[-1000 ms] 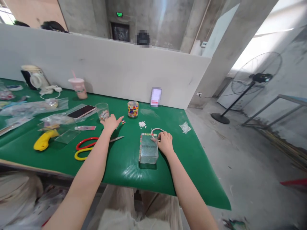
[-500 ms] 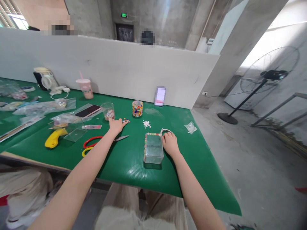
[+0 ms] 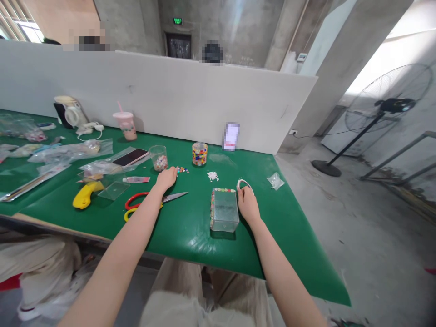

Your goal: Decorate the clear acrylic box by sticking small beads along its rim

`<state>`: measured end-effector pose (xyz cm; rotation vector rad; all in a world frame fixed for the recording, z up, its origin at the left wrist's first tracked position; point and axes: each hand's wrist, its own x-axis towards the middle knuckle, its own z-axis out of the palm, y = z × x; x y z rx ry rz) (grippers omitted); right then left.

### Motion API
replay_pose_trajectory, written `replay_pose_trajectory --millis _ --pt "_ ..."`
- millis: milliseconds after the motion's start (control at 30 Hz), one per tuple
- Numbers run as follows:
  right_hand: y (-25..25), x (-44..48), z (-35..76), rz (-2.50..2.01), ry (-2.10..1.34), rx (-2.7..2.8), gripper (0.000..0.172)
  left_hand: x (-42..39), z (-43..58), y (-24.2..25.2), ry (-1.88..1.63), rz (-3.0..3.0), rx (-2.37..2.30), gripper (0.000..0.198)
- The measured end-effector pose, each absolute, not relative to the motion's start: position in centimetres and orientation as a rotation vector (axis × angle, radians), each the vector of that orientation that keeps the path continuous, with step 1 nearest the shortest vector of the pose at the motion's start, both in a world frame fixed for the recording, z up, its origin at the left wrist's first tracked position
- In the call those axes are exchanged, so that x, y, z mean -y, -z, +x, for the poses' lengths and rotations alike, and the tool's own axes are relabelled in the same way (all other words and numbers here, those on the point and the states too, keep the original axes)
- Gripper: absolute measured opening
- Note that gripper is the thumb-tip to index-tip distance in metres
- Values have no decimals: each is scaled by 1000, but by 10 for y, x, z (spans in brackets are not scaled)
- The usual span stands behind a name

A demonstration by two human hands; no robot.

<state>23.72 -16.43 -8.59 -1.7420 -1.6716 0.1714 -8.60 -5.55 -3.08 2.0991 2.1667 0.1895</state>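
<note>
My left hand (image 3: 166,178) reaches forward on the green table (image 3: 190,227), its fingertips at a small heap of coloured beads (image 3: 183,170). Whether it pinches a bead I cannot make out. My right hand (image 3: 247,202) rests beside a clear plastic box (image 3: 224,210) with a beaded rim, fingers curled at a white cord loop (image 3: 244,183). A clear cup of beads (image 3: 159,157) and a round jar of coloured beads (image 3: 199,153) stand just beyond my left hand. White beads (image 3: 213,175) lie between them and the box.
Red and yellow scissors (image 3: 146,203), a yellow tool (image 3: 84,194), a phone (image 3: 130,157), plastic bags (image 3: 68,150) and a pink drink cup (image 3: 125,125) lie to the left. A white partition (image 3: 190,104) backs the table. A standing fan (image 3: 384,106) is on the right floor.
My left hand has slid from beside the clear cup to the coloured beads and lowered onto the table. My right hand stays at the box and cord. The view shifted.
</note>
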Motion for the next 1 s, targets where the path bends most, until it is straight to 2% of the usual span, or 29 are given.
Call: replay_pose_trajectory --millis 433,800,1000 --pt "80 168 234 -1708 -264 1570 32 61 -85 27 -300 1971 -2088 33" --pt "69 174 229 -1703 -471 1415 32 56 -86 27 -821 1629 -1891 35" --pt "58 178 231 -1665 -569 1303 31 63 -72 17 -1004 1404 -1493 32"
